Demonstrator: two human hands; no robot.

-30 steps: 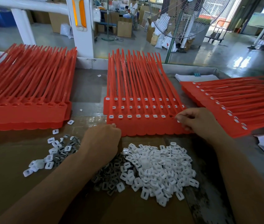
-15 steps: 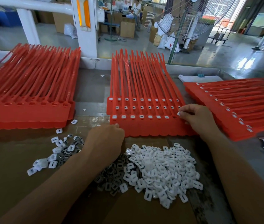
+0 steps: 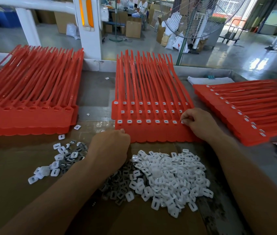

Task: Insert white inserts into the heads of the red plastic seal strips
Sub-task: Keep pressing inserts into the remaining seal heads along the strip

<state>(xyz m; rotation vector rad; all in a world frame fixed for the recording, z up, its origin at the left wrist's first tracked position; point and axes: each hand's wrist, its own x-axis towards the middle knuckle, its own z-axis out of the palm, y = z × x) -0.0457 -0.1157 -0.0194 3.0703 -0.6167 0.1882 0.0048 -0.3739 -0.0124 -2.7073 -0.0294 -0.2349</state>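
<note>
On my counter [image 3: 97,89] lie the left stack [image 3: 25,106], middle stack [image 3: 151,92] and right stack [image 3: 253,112] of strips side by side, the insert pile [image 3: 168,175] before the middle, a smaller scatter [image 3: 61,158] to its left.

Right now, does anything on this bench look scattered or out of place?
Yes: a few stray inserts lie loose between the left stack and middle stack of red strips, away from the main pile.
</note>
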